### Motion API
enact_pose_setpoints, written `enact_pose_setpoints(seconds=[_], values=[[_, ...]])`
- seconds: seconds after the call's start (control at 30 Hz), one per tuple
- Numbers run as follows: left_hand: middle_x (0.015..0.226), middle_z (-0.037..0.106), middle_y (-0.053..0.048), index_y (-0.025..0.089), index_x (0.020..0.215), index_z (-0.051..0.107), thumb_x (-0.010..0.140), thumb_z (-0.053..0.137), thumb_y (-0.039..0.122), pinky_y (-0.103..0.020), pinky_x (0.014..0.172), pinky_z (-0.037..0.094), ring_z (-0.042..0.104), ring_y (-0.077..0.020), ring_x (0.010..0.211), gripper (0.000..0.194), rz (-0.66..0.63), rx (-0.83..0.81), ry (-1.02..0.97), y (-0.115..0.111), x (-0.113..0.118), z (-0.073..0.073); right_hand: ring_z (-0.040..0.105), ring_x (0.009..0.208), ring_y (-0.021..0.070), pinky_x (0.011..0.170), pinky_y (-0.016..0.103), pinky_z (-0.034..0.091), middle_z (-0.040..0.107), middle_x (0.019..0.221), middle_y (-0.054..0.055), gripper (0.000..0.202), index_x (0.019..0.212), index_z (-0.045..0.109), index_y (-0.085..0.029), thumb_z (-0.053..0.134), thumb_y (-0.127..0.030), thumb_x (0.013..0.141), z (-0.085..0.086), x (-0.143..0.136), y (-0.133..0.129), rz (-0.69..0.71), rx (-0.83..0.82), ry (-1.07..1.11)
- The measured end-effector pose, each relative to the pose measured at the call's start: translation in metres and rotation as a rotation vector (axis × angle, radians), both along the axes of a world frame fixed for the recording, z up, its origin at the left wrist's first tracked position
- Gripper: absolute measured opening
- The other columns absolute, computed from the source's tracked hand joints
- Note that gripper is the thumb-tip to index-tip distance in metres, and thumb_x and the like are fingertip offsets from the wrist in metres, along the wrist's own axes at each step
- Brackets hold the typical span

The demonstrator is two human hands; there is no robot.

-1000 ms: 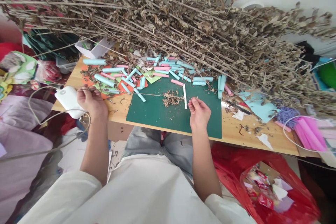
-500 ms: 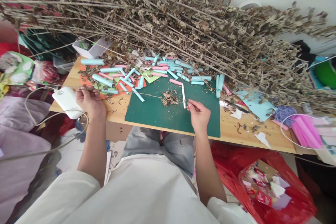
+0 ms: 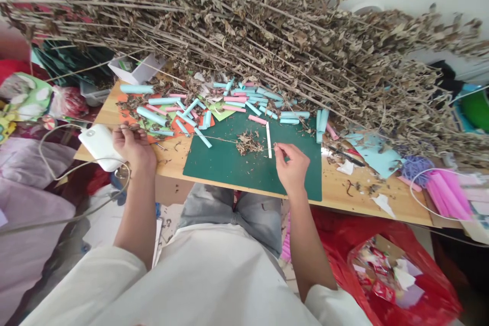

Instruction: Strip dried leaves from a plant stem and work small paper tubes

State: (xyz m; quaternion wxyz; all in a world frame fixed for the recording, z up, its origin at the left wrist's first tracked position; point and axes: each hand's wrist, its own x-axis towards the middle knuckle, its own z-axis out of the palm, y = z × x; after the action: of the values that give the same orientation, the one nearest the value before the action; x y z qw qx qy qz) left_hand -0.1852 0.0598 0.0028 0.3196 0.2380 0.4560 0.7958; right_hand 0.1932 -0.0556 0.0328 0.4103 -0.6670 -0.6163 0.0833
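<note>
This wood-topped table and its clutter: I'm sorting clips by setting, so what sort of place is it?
Probably a home craft corner: a green mat, rolled paper tubes and a big heap of dried stalks.

My left hand (image 3: 134, 148) — the dark bits (image 3: 132, 128) it pinches blur | my right hand (image 3: 292, 165) hides the thin stem (image 3: 223, 139)'s tip | dried stalks (image 3: 229, 30) cut off left, right

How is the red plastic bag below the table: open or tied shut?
Open. The red plastic bag gapes, showing red wrappers and white paper scraps inside.
</note>
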Motion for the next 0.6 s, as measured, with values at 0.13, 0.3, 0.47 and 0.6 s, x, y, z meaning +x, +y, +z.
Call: enact_pose_setpoints(seconds=[0.13,0.3,0.47,0.6], values=[[0.071,0.054,0.004,0.014,0.087,0.044,0.091,0.059,0.023,-0.015,0.054,0.037,0.049,-0.0029,0.056,0.018,0.002,0.032,0.031,0.000,0.001,-0.002,0.060,0.062,0.0143,0.064,0.027,0.049,0.070,0.079,0.006,0.020,0.086,0.071,-0.017,0.053,-0.026,0.090,-0.007,0.004,0.000,-0.110,0.009,-0.058],[0.074,0.055,0.003,0.013,0.085,0.045,0.087,0.065,0.025,-0.014,0.053,0.037,0.051,-0.0030,0.059,0.024,-0.017,0.046,0.038,-0.001,0.003,-0.002,0.059,0.062,0.0163,0.064,0.028,0.048,0.067,0.073,0.007,0.020,0.085,0.071,-0.016,0.052,-0.023,0.087,-0.019,0.005,0.004,-0.242,0.010,-0.175],[0.069,0.056,0.003,0.013,0.086,0.045,0.086,0.067,0.030,-0.015,0.053,0.038,0.049,-0.0034,0.054,0.028,-0.010,0.050,0.076,-0.001,0.002,-0.006,0.059,0.061,0.0181,0.063,0.030,0.047,0.065,0.068,0.006,0.018,0.081,0.071,-0.016,0.054,-0.022,0.083,-0.025,0.013,0.008,-0.422,0.097,-0.187],[0.069,0.060,0.001,0.013,0.087,0.046,0.086,0.066,0.031,-0.017,0.053,0.042,0.052,-0.0052,0.054,0.027,-0.031,0.038,0.134,0.000,0.005,-0.009,0.058,0.058,0.0156,0.060,0.029,0.047,0.068,0.070,0.006,0.020,0.082,0.073,-0.016,0.056,-0.027,0.087,-0.016,0.015,0.011,-0.241,0.077,-0.059]])
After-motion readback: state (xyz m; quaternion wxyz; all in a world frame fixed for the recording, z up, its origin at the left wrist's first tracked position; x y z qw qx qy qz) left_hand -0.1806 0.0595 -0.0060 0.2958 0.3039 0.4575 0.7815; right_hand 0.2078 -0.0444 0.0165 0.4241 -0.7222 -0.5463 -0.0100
